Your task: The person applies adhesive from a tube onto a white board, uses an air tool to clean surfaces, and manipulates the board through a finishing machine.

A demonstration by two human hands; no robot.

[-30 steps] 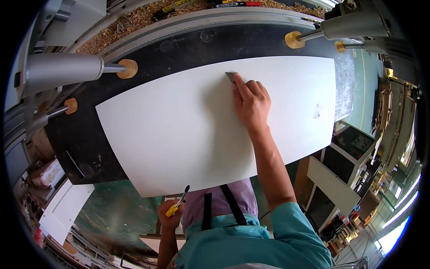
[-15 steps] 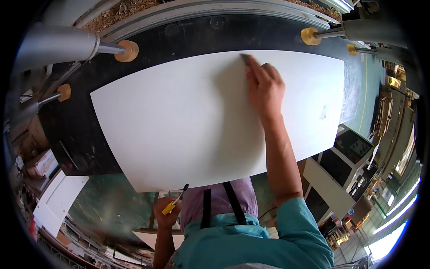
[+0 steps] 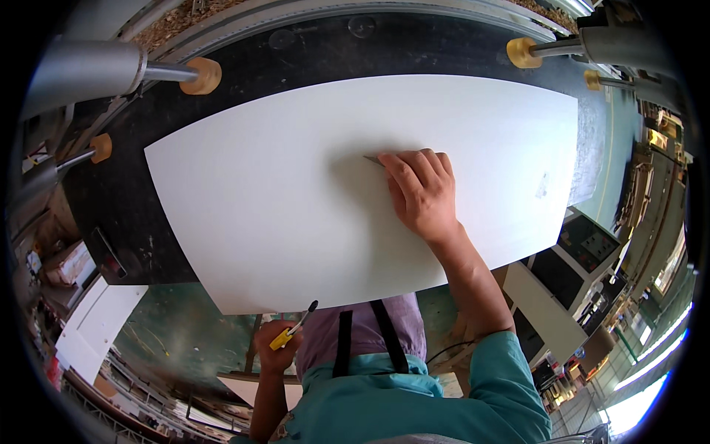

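A large white panel (image 3: 259,192) lies flat before me. Over its middle, my right hand (image 3: 423,189) is closed in a pinch on a thin grey blade (image 3: 373,159), whose pointed end sticks out to the left near the white surface. Whether the blade touches the panel I cannot tell. Below the panel's near edge, my left hand (image 3: 275,348) is wrapped round a yellow-handled tool (image 3: 282,339) with a slim metal shaft and a dark tip pointing up and right. The exact kind of that tool does not show.
Under the panel is a black machine bed (image 3: 244,81). Cylinder rods with tan round pads (image 3: 200,76) reach in from the left, and others (image 3: 523,53) from the right. A control box (image 3: 588,240) stands at right. Wood shavings (image 3: 166,33) lie along the far side.
My right hand has drawn back from the panel's far edge toward its middle, bringing the blade with it. The left hand still holds its tool in nearly the same place.
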